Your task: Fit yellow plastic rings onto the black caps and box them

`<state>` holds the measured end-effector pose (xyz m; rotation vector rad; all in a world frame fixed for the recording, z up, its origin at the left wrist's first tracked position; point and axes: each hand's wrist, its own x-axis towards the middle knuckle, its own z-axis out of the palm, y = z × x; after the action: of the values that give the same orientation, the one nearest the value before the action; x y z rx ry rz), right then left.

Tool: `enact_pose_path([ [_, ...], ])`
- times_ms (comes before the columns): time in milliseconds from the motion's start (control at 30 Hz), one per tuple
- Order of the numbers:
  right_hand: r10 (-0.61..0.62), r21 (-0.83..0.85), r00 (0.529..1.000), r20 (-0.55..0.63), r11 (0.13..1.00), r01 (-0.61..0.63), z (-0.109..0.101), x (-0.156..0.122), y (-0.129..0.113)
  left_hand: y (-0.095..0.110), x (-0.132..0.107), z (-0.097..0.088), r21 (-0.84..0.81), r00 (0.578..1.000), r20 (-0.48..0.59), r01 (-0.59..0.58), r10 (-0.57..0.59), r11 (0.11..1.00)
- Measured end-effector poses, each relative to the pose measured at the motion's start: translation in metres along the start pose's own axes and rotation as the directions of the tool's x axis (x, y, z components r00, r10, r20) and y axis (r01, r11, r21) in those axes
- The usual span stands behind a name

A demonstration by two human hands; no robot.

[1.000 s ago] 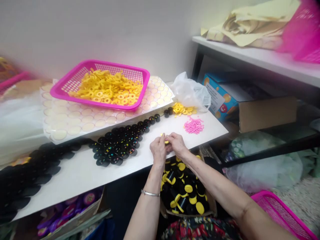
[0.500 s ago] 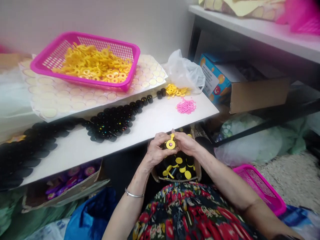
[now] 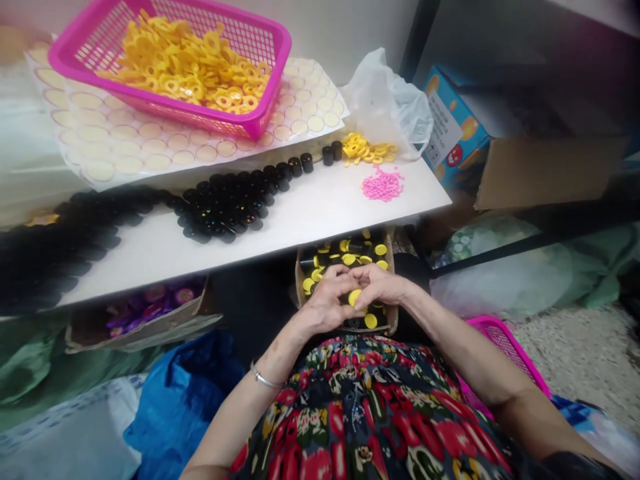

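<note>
Both hands meet low over a box (image 3: 299, 267) of small black cylinders with round yellow caps (image 3: 371, 321). My left hand (image 3: 330, 300) comes in from the left with its fingers curled, touching the right. My right hand (image 3: 383, 285) has its thumb bent down against a yellow-capped piece (image 3: 355, 297) between the two hands. Only the yellow top of that piece shows; the fingers cover the rest. On the white table in front are a pile of tiny pink pieces (image 3: 383, 184), yellow ring pieces with tabs (image 3: 367, 149) and many black cylinders (image 3: 225, 203).
A pink basket (image 3: 257, 123) of yellow ring pieces stands on sheets of round stickers (image 3: 170, 141). Beside a clear plastic bag (image 3: 375, 93) is an open carton (image 3: 545, 173). Under the table lie a box of purple items (image 3: 150, 310) and a blue bag (image 3: 175, 393). Another pink basket (image 3: 510, 347) sits right.
The yellow ring with a tab and pink centre, held up between both hands before, no longer shows. The hands are now lower, fingers folded together over the box. The view has tilted down.
</note>
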<state>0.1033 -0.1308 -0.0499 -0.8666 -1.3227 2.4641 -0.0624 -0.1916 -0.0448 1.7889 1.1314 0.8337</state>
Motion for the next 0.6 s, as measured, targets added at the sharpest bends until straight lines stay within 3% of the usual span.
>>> enact_pose_path([
  [133,0.073,0.016,0.996,0.054,0.997,-0.074,0.006,-0.009,0.013,0.0,-0.014,0.016,0.093,1.0,0.006,-0.02,0.019,0.996],
  [267,0.072,0.065,0.997,0.017,0.995,-0.073,0.014,-0.021,0.032,0.003,-0.027,0.029,0.112,0.998,0.009,-0.058,0.057,0.992],
  [433,0.034,0.146,0.996,-0.08,0.989,-0.022,0.018,-0.028,0.042,-0.001,-0.028,0.032,0.001,0.999,0.028,-0.03,0.03,1.0],
  [600,0.056,0.188,0.998,0.002,0.981,-0.055,0.019,-0.023,0.039,-0.002,-0.022,0.03,0.007,0.997,-0.011,-0.077,0.077,0.997],
])
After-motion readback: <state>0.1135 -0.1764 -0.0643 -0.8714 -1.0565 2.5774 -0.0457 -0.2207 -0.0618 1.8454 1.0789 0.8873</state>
